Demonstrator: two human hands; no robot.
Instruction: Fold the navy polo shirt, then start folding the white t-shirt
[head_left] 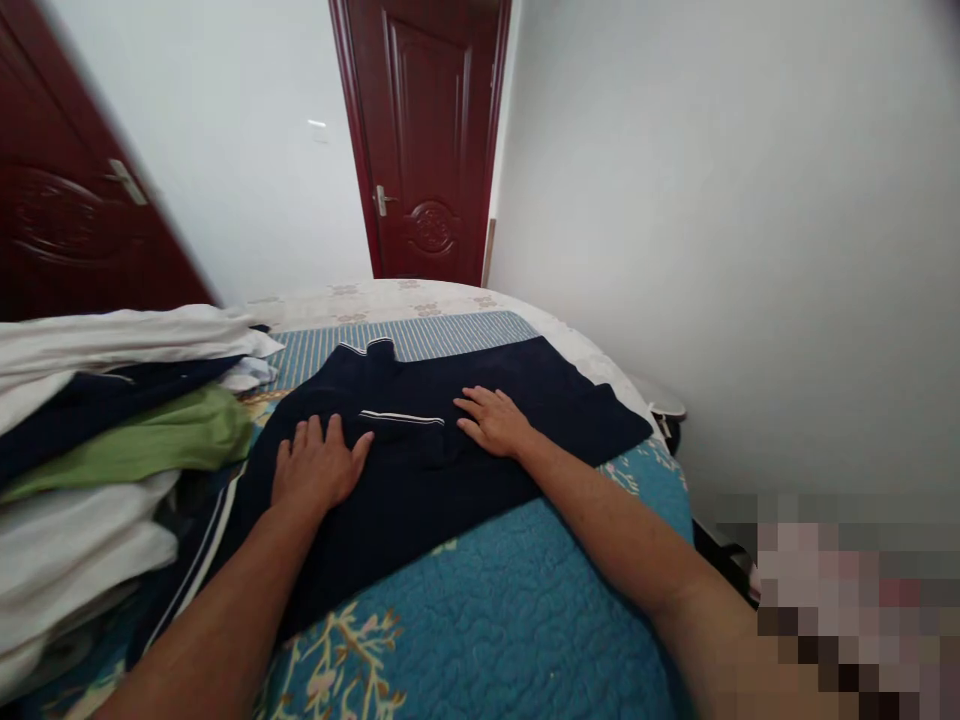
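Note:
A dark navy garment (pixel 420 480) with white stripes and white-trimmed edges lies spread flat on the bed. My left hand (pixel 319 465) rests palm down on its near left part, fingers apart. My right hand (pixel 495 420) lies flat on the garment's right part, close to a white-edged pocket or seam (pixel 401 417). Neither hand grips the cloth. Under the garment is a teal quilted bedspread (pixel 480 620) with a floral pattern.
A tall pile of folded white, navy and green clothes (pixel 97 430) stands on the bed's left side. A white wall (pixel 675 200) runs along the right. Dark red wooden doors stand ahead (pixel 427 130) and at left (pixel 67 200). A pixelated patch covers the lower right corner.

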